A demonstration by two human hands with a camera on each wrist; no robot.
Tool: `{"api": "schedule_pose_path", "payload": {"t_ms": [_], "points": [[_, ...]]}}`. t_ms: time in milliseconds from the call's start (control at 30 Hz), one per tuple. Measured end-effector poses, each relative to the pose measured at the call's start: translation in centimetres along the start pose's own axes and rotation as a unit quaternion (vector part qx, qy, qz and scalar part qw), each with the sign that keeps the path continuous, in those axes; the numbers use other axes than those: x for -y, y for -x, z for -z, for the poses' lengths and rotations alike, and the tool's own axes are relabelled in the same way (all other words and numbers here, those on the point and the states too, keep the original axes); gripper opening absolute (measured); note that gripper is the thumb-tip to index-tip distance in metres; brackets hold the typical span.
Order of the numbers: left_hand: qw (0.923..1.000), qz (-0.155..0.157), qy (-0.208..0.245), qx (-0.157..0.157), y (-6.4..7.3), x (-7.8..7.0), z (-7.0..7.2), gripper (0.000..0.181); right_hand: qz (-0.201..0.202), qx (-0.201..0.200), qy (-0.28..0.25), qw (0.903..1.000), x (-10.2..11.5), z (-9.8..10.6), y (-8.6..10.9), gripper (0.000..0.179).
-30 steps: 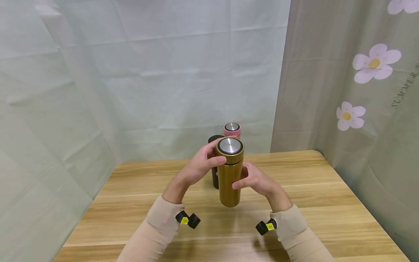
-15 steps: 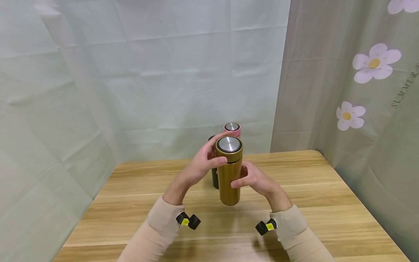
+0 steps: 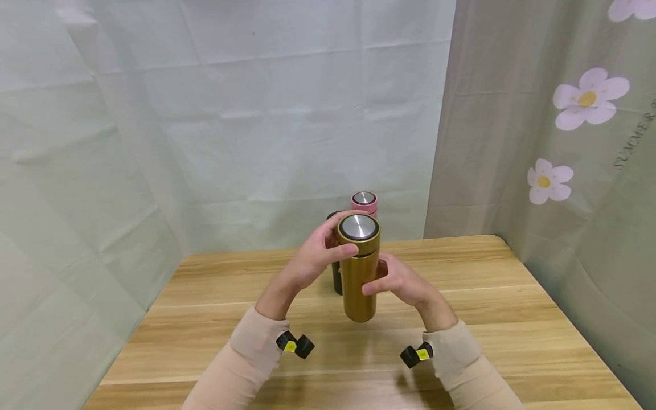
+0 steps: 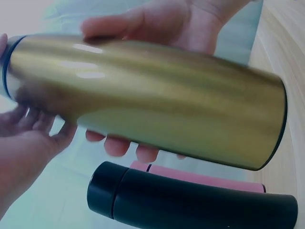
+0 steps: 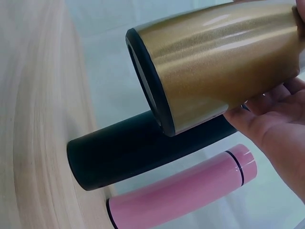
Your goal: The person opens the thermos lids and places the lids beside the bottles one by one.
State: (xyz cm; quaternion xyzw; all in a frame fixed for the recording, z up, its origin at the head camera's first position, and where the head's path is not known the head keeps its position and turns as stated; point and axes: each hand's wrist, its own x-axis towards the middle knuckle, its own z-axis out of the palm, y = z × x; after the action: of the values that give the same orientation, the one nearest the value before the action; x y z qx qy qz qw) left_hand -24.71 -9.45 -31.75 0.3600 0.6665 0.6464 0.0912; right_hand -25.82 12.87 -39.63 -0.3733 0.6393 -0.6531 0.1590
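Note:
A gold thermos flask (image 3: 359, 285) with a brushed metal disc on its lid is held upright above the table, its dark base off the wood in the right wrist view. My left hand (image 3: 314, 261) grips it around the lid, thumb in front near the seam. Lower down, my right hand (image 3: 405, 280) wraps the body from the right, thumb on the near side. In the left wrist view its fingertips (image 4: 117, 146) show past the flask's far edge. A black flask (image 5: 119, 150) and a pink flask (image 5: 186, 193) stand behind, partly hidden in the head view.
The wooden table (image 3: 215, 330) runs back to a pale cloth backdrop (image 3: 287, 125). At the right hangs a grey curtain (image 3: 543, 131) with flower prints. Each sleeve cuff carries a small black wrist camera (image 3: 304, 346).
Both hands keep their grip on the gold thermos flask, which has shifted very slightly up and left. The left hand's fingers rose briefly off the lid and came back down.

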Motion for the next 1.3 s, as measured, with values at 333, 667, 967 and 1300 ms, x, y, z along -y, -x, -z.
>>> {"api": "schedule_pose_path", "payload": {"t_ms": [333, 667, 967, 1300], "points": [[0.9996, -0.027, -0.004, -0.01, -0.2, 0.0, -0.5, 0.1, -0.001, -0.011, 0.005, 0.9999, 0.0, 0.0, 0.0, 0.065], [0.9983, -0.024, 0.008, 0.052, -0.3, -0.1, 0.5, 0.103, 0.008, 0.009, -0.004, 0.9999, 0.1, 0.0, 0.0, 0.065], [0.9994, -0.009, 0.025, -0.02, 0.0, 0.0, -0.5, 0.099, 0.001, 0.006, -0.002, 1.0, 0.2, -0.1, 0.2, 0.064], [0.9994, -0.025, -0.005, 0.024, 0.0, 0.1, -0.2, 0.103, -0.004, -0.006, 0.006, 1.0, 0.3, 0.0, 0.3, 0.067]]}}
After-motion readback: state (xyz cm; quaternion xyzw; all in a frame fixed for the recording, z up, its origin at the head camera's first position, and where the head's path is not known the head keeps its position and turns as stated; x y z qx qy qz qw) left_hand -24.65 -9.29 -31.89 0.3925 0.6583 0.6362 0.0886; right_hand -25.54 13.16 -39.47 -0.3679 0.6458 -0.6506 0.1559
